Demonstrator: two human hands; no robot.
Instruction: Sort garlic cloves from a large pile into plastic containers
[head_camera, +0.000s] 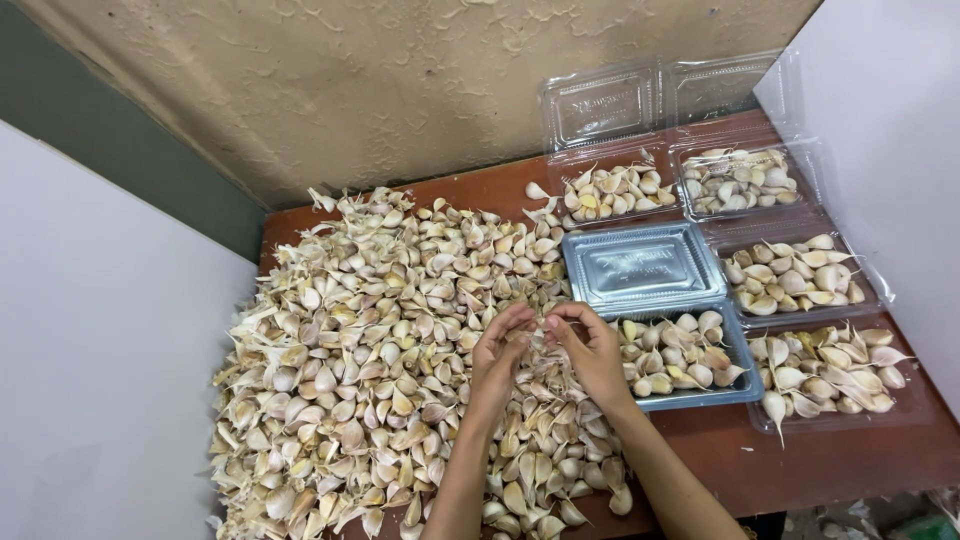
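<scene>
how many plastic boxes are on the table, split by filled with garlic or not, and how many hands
Boxes filled with garlic cloves: 5 (first at)
Open lids standing at the back, nothing in them: 2 (first at)
Shut lid lying flat: 1
Loose garlic pile: 1
Hands: 2, left hand, right hand
Total: 11

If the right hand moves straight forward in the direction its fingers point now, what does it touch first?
The right hand points up and left, toward the left hand. Their fingertips almost meet already, so it would probably touch the left hand first; beyond that lies the garlic pile.
</scene>
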